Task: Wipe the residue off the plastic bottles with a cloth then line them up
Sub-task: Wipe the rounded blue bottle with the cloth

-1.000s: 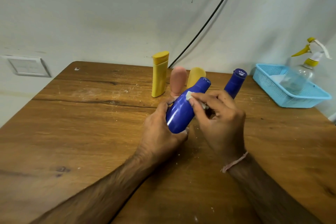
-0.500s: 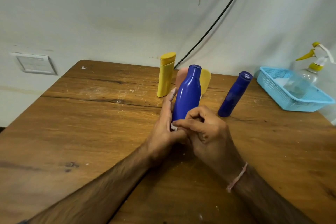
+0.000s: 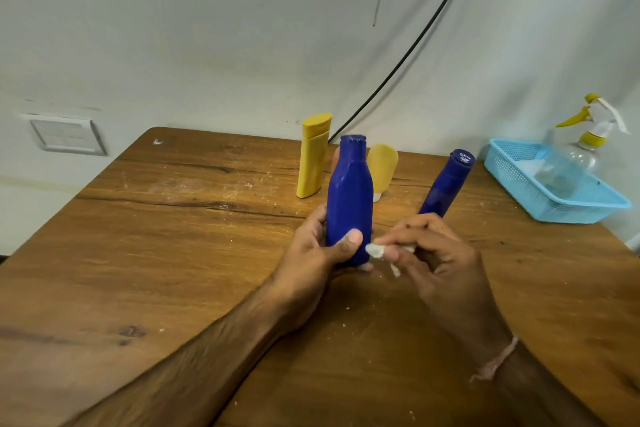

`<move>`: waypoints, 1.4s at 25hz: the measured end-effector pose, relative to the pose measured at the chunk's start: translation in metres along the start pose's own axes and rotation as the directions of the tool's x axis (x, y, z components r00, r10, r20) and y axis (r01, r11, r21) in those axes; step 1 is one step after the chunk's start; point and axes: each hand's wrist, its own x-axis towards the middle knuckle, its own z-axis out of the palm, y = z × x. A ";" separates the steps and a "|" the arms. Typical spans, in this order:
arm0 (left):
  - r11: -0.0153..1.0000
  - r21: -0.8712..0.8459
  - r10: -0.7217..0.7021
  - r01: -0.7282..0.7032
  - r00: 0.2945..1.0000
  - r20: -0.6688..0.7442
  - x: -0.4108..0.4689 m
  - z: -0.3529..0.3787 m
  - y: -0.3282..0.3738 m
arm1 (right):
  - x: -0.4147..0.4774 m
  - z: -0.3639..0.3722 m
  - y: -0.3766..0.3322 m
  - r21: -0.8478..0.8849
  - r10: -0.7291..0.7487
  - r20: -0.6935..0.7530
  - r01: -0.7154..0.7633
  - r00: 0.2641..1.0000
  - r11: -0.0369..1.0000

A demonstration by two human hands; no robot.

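On the counter (image 3: pixel 173 236), centre: two blue bottles. The upright blue bottle (image 3: pixel 349 198) is gripped by the left hand (image 3: pixel 311 253), fingers curled round its base. The tilted blue bottle (image 3: pixel 446 184) stands at 2 o'clock. The right hand (image 3: pixel 436 260) fingers pinch a cloth (image 3: pixel 375 250) just beside the held bottle. At 12 o'clock: one tall yellow bottle (image 3: pixel 313 156), one yellow tube (image 3: pixel 382 166). At 3 o'clock: one basket (image 3: pixel 581 211) holding one spray bottle (image 3: pixel 568 166).

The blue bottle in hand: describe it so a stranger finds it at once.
On the wooden table, in front of the yellow bottles, the left hand grips a blue bottle upright by its base. The other blue bottle, to its right, is slimmer and in no hand.
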 end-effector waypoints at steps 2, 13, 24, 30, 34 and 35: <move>0.982 0.181 0.055 -0.055 0.998 0.003 -0.002 0.000 0.000 | 0.015 -0.008 -0.015 0.194 0.156 -0.191 -0.119 0.969 0.974; 0.930 0.321 0.185 -0.179 0.983 0.010 -0.005 0.002 -0.005 | 0.067 -0.039 -0.069 -0.044 -0.180 0.067 0.183 0.981 0.982; 0.945 0.278 0.175 -0.173 0.984 0.016 -0.001 0.000 -0.007 | 0.072 -0.029 -0.058 0.016 -0.182 0.024 0.182 0.983 0.983; 0.970 0.184 0.156 -0.158 0.987 0.022 0.002 -0.002 -0.009 | 0.055 0.006 -0.041 -0.177 -0.314 -0.273 0.273 0.909 0.945; 0.987 0.060 0.151 -0.151 0.988 0.013 0.004 -0.005 -0.012 | 0.037 0.028 -0.029 -0.077 -0.145 -0.311 0.127 0.939 0.989; 0.987 0.043 0.153 -0.153 0.988 0.001 0.005 -0.006 -0.012 | 0.032 0.029 -0.026 -0.086 -0.117 -0.287 0.097 0.951 0.992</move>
